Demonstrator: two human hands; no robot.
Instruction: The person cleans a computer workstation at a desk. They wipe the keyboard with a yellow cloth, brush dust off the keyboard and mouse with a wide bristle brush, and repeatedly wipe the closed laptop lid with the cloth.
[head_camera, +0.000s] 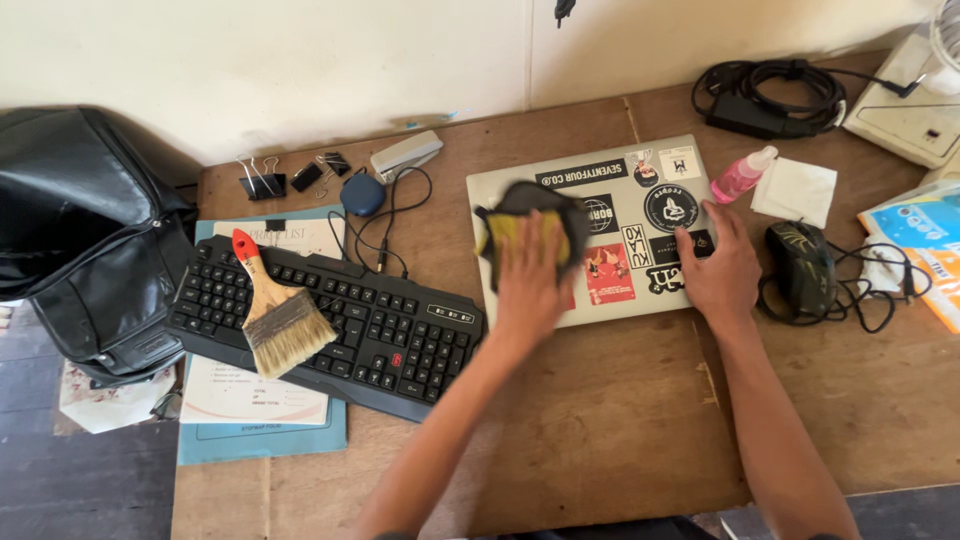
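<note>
A closed silver laptop (640, 170) covered in stickers lies on the wooden desk (600, 420). My left hand (530, 275) presses a yellow and dark cloth (530, 225) flat onto the laptop's lid near its left side. My right hand (720, 265) rests palm down, fingers spread, on the lid's right front corner. It holds nothing. A small pink spray bottle (742, 175) lies just beyond the laptop's right edge.
A black keyboard (330, 320) with a paintbrush (275, 310) on it sits left, over papers and a blue folder (260, 435). A black mouse (800, 265), coiled cables (770, 95), white napkin (795, 190), stapler (405, 155), binder clips (262, 182) and black bag (80, 240) surround them.
</note>
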